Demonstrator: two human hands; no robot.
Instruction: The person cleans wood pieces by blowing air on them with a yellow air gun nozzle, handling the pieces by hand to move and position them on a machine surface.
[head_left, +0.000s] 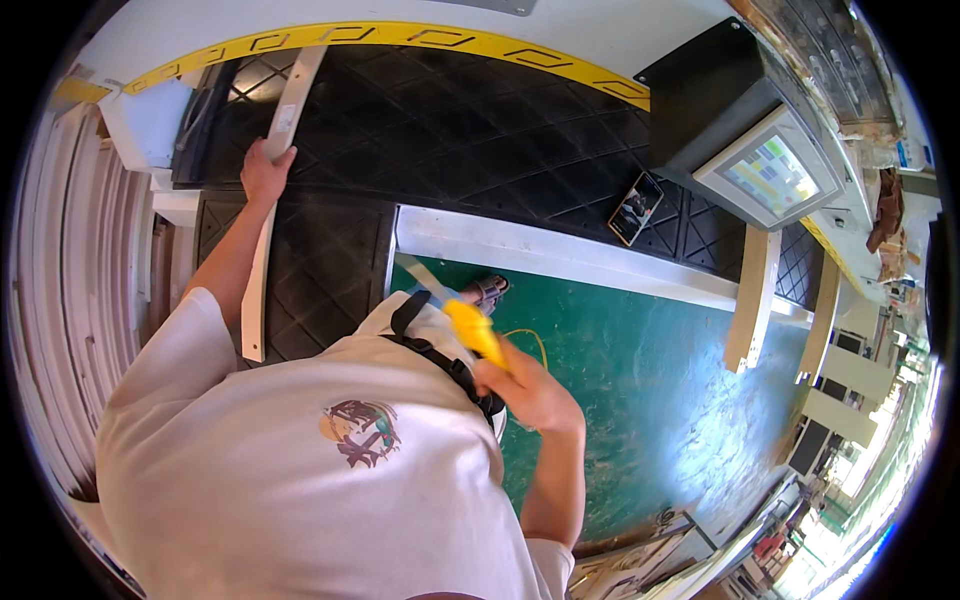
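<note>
Holding a long pale bar [291,100], laid across the left end of the black table [430,130], with the left hand [265,172] — curled round it. Gripping a yellow tool [474,328], too blurred at the tip to make out, with the right hand [528,390], closed about its handle, in front of the table. Has a phone [635,208] lying on the table right of its middle, a screen [768,175] above its right part — and pale beams [752,305] jutting past its front edge at the right.
</note>
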